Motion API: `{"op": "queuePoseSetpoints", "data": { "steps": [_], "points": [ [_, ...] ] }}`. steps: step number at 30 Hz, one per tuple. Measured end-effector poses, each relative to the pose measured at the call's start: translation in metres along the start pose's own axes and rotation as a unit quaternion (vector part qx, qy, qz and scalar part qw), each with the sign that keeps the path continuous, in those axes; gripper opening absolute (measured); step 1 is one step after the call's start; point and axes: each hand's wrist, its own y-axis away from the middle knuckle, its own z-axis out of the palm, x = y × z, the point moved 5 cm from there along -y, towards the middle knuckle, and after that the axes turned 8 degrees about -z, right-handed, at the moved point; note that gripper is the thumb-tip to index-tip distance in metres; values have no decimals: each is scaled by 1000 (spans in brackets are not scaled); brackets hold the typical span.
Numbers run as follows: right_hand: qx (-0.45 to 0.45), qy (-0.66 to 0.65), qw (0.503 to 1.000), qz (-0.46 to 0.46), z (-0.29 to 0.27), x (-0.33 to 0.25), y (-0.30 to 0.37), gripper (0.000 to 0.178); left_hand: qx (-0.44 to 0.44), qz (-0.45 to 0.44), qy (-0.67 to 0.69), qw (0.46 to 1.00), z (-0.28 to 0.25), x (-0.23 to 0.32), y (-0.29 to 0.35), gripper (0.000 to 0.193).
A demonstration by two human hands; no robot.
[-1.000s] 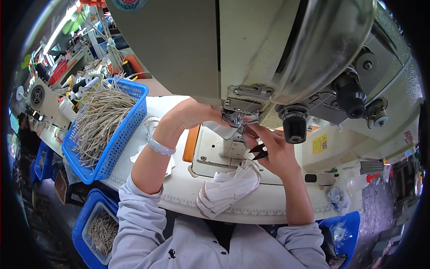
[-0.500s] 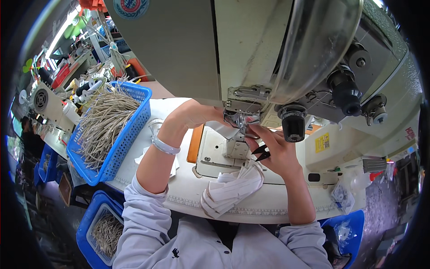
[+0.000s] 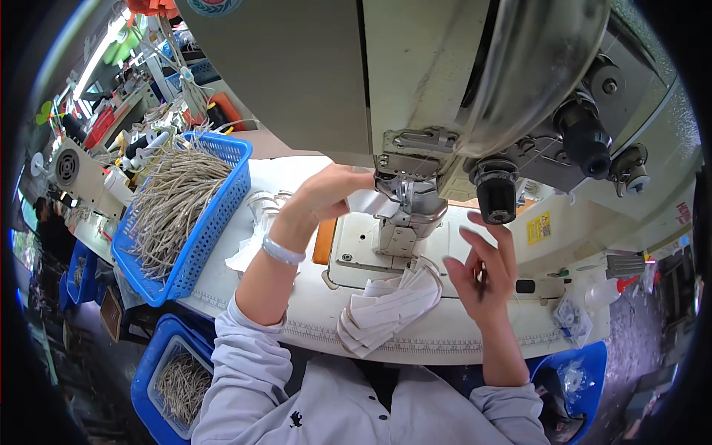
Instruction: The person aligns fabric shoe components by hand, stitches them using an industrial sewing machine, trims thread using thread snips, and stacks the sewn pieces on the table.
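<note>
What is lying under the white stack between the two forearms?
The white stack lies across the pale tabletop and its ruler scale; its upper end overlaps the machine's plate in view. The surface beneath is covered and cannot be seen.

tube light glares upper left — edges dark and warped.

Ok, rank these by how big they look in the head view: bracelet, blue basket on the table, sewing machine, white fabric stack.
Largest to smallest:
1. sewing machine, looming nearest the camera
2. blue basket
3. white fabric stack
4. bracelet
</note>
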Motion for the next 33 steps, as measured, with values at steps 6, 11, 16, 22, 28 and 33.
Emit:
{"op": "queuePoseSetpoints", "data": {
  "steps": [6, 11, 16, 22, 28, 33],
  "points": [
    [-25, -418, 844, 336, 28, -3, 38, 26, 116, 196, 191, 955, 39, -43, 63, 12],
    [-51, -358, 871, 331, 58, -22, 26, 24, 206, 225, 129, 943, 44, -57, 101, 12],
    [-58, -293, 915, 272, 61, -30, 10, 25, 263, 330, -30, 906, 56, -53, 113, 14],
    [-26, -458, 771, 441, 51, -17, 28, 11, 436, 638, -397, 494, 87, -65, 156, 22],
    [-5, -310, 868, 388, 46, -18, 27, 9, 296, 573, -279, 712, 86, -55, 137, 34],
    [-18, -328, 873, 359, 39, -23, 30, 12, 297, 537, -230, 756, 82, -63, 134, 36]
  ]
}}
